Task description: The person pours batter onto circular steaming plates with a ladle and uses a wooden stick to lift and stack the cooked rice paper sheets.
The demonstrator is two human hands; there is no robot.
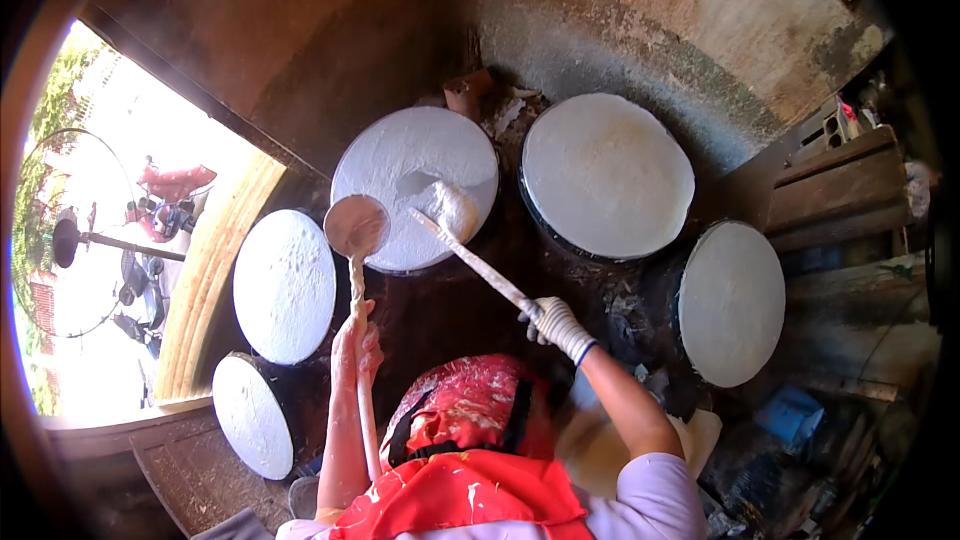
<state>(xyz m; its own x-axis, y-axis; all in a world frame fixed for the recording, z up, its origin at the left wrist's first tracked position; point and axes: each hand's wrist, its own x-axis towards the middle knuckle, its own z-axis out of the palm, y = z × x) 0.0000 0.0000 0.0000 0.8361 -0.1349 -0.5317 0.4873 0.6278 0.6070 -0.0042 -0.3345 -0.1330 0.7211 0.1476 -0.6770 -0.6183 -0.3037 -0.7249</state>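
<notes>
My left hand point(366, 348) is closed round the long handle of a ladle point(356, 228), whose round bowl sits over the near left edge of a large vat point(385, 165) of white stuff. My right hand point(556, 328), in a striped white glove, grips a pale wooden stick point(478, 265). The stick's far end reaches over the same vat, beside a raised whitish lump point(457, 212). Around that lump the white surface is broken and shows a greyer patch. I cannot tell whether the lump clings to the stick or to another tool.
Other white-topped round vats stand around: one at the far right point(608, 175), one at right point(732, 303), and two at left point(284, 285) point(252, 417). A stained wall point(620, 30) rises behind. A blue container point(790, 415) lies at lower right, and a bright opening at left shows parked motorbikes point(150, 280).
</notes>
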